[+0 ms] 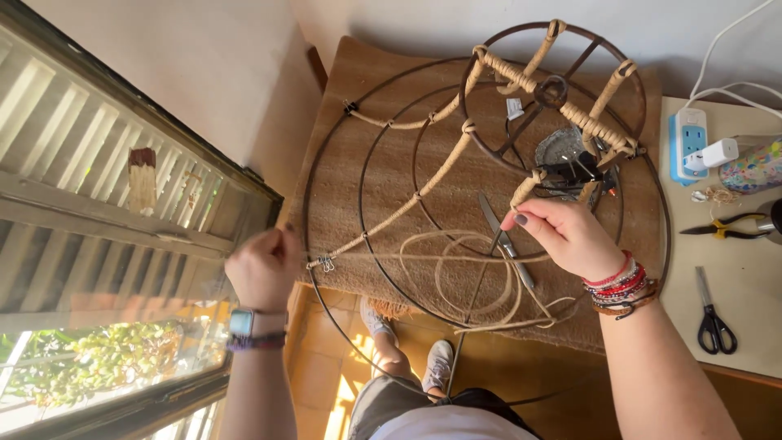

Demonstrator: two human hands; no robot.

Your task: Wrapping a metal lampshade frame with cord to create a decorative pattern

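Note:
A round dark wire frame (326, 147) of nested rings and spokes leans over a brown woven mat (383, 163). Several spokes are wrapped in tan cord. My left hand (262, 267) is closed and pulls a strand of the tan cord (383, 256) taut to the left, near a small binder clip (325, 263) on a ring. My right hand (562, 232) pinches the cord at a wrapped spoke (525, 190) close to the hub. Loose cord lies in loops (472, 281) between both hands.
A knife or blade (505, 242) lies on the mat under the frame. To the right, a pale table (757, 285) holds black scissors (714, 318), pliers (721, 228) and a power strip (689, 143). A shuttered window (98, 187) is at left; my feet (407, 346) rest on tiled floor.

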